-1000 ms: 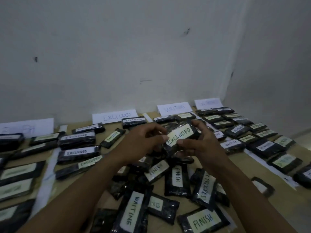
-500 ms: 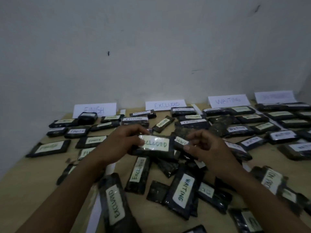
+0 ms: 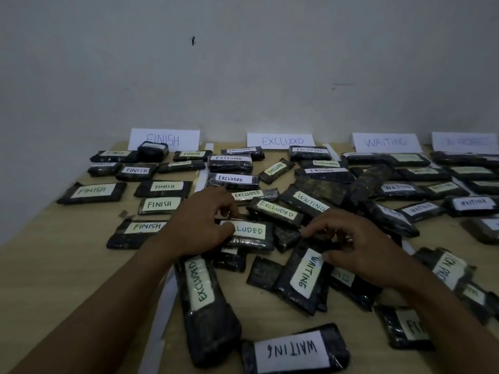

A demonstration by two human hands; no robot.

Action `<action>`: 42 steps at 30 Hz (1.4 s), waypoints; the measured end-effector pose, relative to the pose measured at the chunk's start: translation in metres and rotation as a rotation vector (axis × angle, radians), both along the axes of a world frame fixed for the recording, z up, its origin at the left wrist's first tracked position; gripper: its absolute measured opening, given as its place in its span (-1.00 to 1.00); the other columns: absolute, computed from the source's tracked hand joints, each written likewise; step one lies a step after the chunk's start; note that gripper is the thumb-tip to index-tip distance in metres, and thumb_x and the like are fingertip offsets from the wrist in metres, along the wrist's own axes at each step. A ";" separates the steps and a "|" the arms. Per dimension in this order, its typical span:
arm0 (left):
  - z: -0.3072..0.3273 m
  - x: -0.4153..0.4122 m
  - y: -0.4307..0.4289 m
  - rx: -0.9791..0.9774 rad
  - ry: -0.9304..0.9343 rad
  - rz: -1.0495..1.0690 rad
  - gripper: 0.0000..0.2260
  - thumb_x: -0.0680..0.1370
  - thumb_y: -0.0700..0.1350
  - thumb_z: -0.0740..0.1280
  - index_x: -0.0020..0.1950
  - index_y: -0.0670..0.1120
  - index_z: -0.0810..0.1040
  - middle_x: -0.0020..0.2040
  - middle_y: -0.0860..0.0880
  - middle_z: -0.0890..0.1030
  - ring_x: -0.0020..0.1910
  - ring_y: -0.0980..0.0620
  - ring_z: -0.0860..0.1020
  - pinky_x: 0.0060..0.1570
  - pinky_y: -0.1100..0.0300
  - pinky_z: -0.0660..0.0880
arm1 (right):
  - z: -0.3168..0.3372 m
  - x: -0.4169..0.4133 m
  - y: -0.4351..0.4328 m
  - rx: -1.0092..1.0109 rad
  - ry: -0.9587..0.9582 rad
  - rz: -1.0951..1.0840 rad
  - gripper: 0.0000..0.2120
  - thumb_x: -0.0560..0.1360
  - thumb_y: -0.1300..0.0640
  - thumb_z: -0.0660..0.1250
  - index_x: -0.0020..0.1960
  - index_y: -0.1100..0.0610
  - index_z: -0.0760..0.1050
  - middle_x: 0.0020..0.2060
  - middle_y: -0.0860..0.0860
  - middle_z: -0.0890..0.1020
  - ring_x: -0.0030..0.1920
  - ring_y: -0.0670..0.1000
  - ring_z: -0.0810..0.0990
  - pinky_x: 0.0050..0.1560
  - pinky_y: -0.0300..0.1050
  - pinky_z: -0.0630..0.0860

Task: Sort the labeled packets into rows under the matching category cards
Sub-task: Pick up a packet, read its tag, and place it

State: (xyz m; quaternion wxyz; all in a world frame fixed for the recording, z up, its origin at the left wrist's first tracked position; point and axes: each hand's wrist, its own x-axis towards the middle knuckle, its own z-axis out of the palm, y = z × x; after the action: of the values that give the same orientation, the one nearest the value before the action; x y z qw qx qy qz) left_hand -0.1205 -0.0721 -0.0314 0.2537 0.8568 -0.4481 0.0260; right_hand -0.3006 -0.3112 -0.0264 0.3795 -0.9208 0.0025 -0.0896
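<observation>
My left hand (image 3: pixel 199 225) pinches a black packet labeled EXCLUDED (image 3: pixel 251 233) by its left end, low over the table under the EXCLUDED card (image 3: pixel 280 141). My right hand (image 3: pixel 356 247) sits with curled fingers over the mixed pile, thumb at the edge of a WAITING packet (image 3: pixel 305 271); whether it grips that packet is unclear. Rows of packets lie under the FINISH card (image 3: pixel 164 140), the EXCLUDED card and the WAITING card (image 3: pixel 386 142). A fourth card (image 3: pixel 464 141) at the far right is too blurred to read.
Loose packets lie near me: an EXCLUDED one (image 3: pixel 202 287), a WAITING one (image 3: pixel 291 352) and an ON PROGRESS one (image 3: pixel 448 268). A white paper strip (image 3: pixel 162 300) separates the columns. The wooden table (image 3: pixel 54 279) meets the wall at the back and left.
The view has swung left. My right hand let go of the EXCLUDED packet and dropped onto the pile. My left hand carried the packet left and down toward the EXCLUDED rows.
</observation>
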 end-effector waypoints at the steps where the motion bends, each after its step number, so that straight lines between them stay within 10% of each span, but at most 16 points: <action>1: -0.001 0.000 0.000 0.003 0.001 0.001 -0.73 0.28 0.12 0.20 -0.12 0.07 0.56 -0.17 0.16 0.48 -0.12 0.23 0.44 -0.15 0.15 0.43 | 0.000 -0.001 -0.001 -0.041 0.032 0.038 -0.60 0.34 0.18 0.42 0.11 -0.16 0.55 0.09 -0.33 0.48 0.12 -0.19 0.46 0.01 -0.27 0.43; 8: -0.006 -0.002 -0.003 -0.027 -0.012 -0.037 -0.80 0.30 0.06 0.23 -0.12 0.09 0.54 -0.16 0.17 0.47 -0.11 0.23 0.43 -0.15 0.17 0.41 | 0.002 -0.002 0.002 -0.230 0.129 0.149 -0.35 0.26 0.08 0.30 0.33 -0.26 0.37 0.23 -0.34 0.31 0.33 -0.22 0.22 0.23 -0.26 0.29; 16: -0.004 -0.009 -0.007 -0.074 -0.077 -0.063 -0.89 0.38 0.08 0.28 -0.12 0.15 0.50 -0.18 0.16 0.45 -0.12 0.24 0.42 -0.17 0.26 0.36 | 0.004 -0.005 -0.009 0.322 0.064 0.100 -0.78 0.29 0.32 0.45 -0.11 0.15 0.51 -0.18 -0.10 0.60 -0.13 -0.15 0.62 -0.21 -0.21 0.52; 22: -0.003 -0.016 -0.010 -0.127 -0.118 -0.100 -0.85 0.40 0.07 0.28 -0.12 0.06 0.55 -0.19 0.19 0.45 -0.14 0.22 0.43 -0.17 0.29 0.37 | 0.003 -0.001 -0.017 0.619 -0.141 -0.051 -0.68 0.18 0.28 0.54 -0.19 0.17 0.45 -0.23 0.08 0.63 -0.14 0.07 0.67 -0.28 -0.15 0.58; 25: -0.003 -0.019 -0.012 -0.136 -0.133 -0.098 -0.82 0.39 0.09 0.27 -0.12 0.06 0.57 -0.16 0.17 0.50 -0.10 0.21 0.46 -0.13 0.24 0.43 | 0.000 0.001 -0.017 0.744 -0.138 -0.052 -0.43 0.03 0.14 0.69 -0.09 0.12 0.45 -0.11 0.15 0.64 -0.04 0.21 0.66 -0.20 -0.04 0.63; 28: -0.003 -0.021 -0.012 -0.132 -0.143 -0.110 -0.83 0.40 0.09 0.27 -0.12 0.07 0.57 -0.15 0.17 0.51 -0.09 0.21 0.46 -0.11 0.25 0.43 | 0.004 0.002 -0.012 0.811 -0.122 -0.072 -0.23 0.12 0.41 0.60 0.24 0.06 0.41 0.07 0.06 0.66 0.03 0.13 0.66 -0.11 0.00 0.63; 33: -0.001 -0.026 -0.014 -0.138 -0.153 -0.130 -0.87 0.42 0.07 0.27 -0.13 0.08 0.56 -0.19 0.20 0.47 -0.12 0.25 0.45 -0.12 0.41 0.35 | 0.008 0.001 -0.005 0.838 -0.076 -0.155 -0.53 0.41 0.50 0.29 0.10 -0.01 0.55 -0.03 0.06 0.71 -0.02 0.10 0.68 -0.02 0.05 0.62; 38: -0.001 -0.035 -0.019 -0.139 -0.162 -0.195 -0.92 0.44 0.04 0.29 -0.12 0.11 0.54 -0.19 0.24 0.45 -0.13 0.27 0.42 -0.10 0.42 0.31 | 0.008 0.002 -0.007 0.877 -0.120 -0.273 -0.73 0.42 0.46 0.32 0.04 0.18 0.55 -0.18 0.08 0.72 -0.27 -0.01 0.68 -0.39 -0.22 0.53; 42: 0.001 -0.043 -0.018 -0.168 -0.132 -0.241 -0.93 0.47 0.06 0.28 -0.10 0.15 0.54 -0.16 0.26 0.45 -0.09 0.28 0.43 -0.07 0.39 0.34 | 0.017 -0.001 -0.009 0.886 -0.166 -0.273 -0.50 0.29 0.48 0.43 0.15 0.17 0.43 -0.16 0.17 0.68 -0.25 0.13 0.68 -0.47 -0.11 0.54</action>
State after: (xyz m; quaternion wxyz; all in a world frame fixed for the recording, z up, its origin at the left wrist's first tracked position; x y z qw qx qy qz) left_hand -0.1633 -0.0902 -0.0300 0.2956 0.7692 -0.5594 0.0890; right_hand -0.3017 -0.3201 -0.0096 0.7197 -0.6510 0.1314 -0.2026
